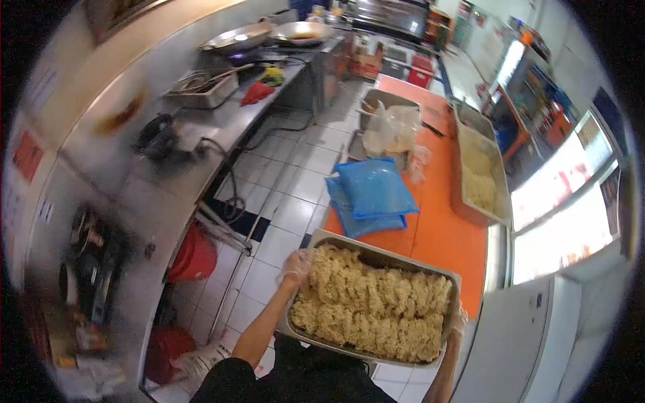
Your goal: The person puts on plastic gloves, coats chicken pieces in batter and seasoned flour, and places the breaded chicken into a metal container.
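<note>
A deep rectangular metal food pan [369,245] is held level in front of my body, over the near end of the orange table. Two rows of crumb-coated food pieces [373,302] fill it. My left hand [299,267], in a clear plastic glove, is closed on the pan's left end. At the right end, my right hand [458,321], also gloved, grips the rim; its fingers are partly hidden by the pan. Just beyond the pan, two blue plastic bags [376,191] lie stacked on the table.
Along the right edge of the orange table [440,201] stands another long metal pan [463,181] with pale crumbs. A plastic bag [393,127] and a knife [433,129] lie farther back. A steel counter [161,195] with pans runs along the left. A white chest [504,336] stands at right.
</note>
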`<state>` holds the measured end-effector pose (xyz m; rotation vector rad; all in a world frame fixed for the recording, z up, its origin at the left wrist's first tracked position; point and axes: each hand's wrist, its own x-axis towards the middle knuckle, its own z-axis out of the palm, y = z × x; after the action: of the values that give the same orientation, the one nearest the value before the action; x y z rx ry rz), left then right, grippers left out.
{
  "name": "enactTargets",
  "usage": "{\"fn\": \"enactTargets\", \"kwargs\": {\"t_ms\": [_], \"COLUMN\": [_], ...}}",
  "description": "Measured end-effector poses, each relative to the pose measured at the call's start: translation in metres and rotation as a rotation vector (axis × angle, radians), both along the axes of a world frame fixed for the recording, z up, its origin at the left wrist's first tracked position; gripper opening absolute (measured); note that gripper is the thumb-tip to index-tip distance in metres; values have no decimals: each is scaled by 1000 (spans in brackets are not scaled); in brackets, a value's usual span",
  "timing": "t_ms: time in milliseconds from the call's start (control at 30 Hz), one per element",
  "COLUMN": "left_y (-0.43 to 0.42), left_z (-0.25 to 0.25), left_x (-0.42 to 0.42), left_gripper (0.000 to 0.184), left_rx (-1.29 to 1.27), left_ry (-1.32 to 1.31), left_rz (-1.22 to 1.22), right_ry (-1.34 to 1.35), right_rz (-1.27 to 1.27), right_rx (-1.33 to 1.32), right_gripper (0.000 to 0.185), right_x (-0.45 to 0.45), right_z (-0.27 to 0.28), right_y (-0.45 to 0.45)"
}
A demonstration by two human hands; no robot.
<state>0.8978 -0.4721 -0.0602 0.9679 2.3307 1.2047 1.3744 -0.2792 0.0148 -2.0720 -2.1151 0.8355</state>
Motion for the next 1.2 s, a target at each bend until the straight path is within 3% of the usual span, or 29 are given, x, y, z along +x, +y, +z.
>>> {"fn": "enactTargets", "kwargs": {"t_ms": [100, 200, 267, 300, 367, 433, 467, 500, 567, 633, 733, 833, 900, 1033, 1100, 1167, 1200], "left_y": [-4, -10, -15, -17, 2, 17, 17, 21, 34, 37, 27, 4, -2, 27, 62, 95, 111], "left_z": [-1, -17, -15, -13, 3, -40, 8, 41, 48, 47, 53, 123, 128, 135, 146, 151, 148], "left_x": [-16, -59, -86, -101, -92, -92, -97, -103, -90, -86, -86, -45, -17, 99, 162, 209, 226], "left_gripper": [35, 35, 36, 36, 36, 39, 40, 42, 40, 38, 26, 20, 19, 19, 23, 29, 33], "left_rx": [-216, -59, 14, 41, -37, 25, -59, -143, -194, -222, -80, 39, 117, 7, 90, 78, 20], "left_ry": [-271, -285, -301, -302, -133, -191, -201, -210, -52, 73, 210, 393, 266, 122, 45, 29, 45], "left_rz": [88, 6, -21, -26, 3, 88, 64, 44, 2, -45, 12, 61, 13, -98, -308, -465, -514], "right_ry": [-107, -399, -381, -568, -699, -560, -515, -421, -295, -340, -431, -409, -333, 208, 34, -138, 204], "right_rz": [6, -12, -11, 86, 178, 24, -23, -54, -73, -119, 31, 91, 67, -339, -234, -125, -379], "right_rx": [-14, -55, -14, -34, -55, -100, -113, -88, -82, -77, 38, 120, 118, -19, 268, 561, 280], "right_gripper": [42, 41, 42, 42, 42, 43, 44, 41, 40, 36, 33, 37, 38, 40, 35, 37, 38], "right_x": [-21, -77, -73, -85, -106, -160, -168, -155, -129, -125, -142, -112, -112, -97, -60, -44, -34], "right_z": [39, 72, 60, 60, 71, 130, 143, 133, 107, 98, 116, 94, 97, 90, -1, -6, 3], "right_y": [0, -25, -20, -18, -14, -41, -49, -51, -39, -29, -26, -24, -27, -29, -22, -23, -25]}}
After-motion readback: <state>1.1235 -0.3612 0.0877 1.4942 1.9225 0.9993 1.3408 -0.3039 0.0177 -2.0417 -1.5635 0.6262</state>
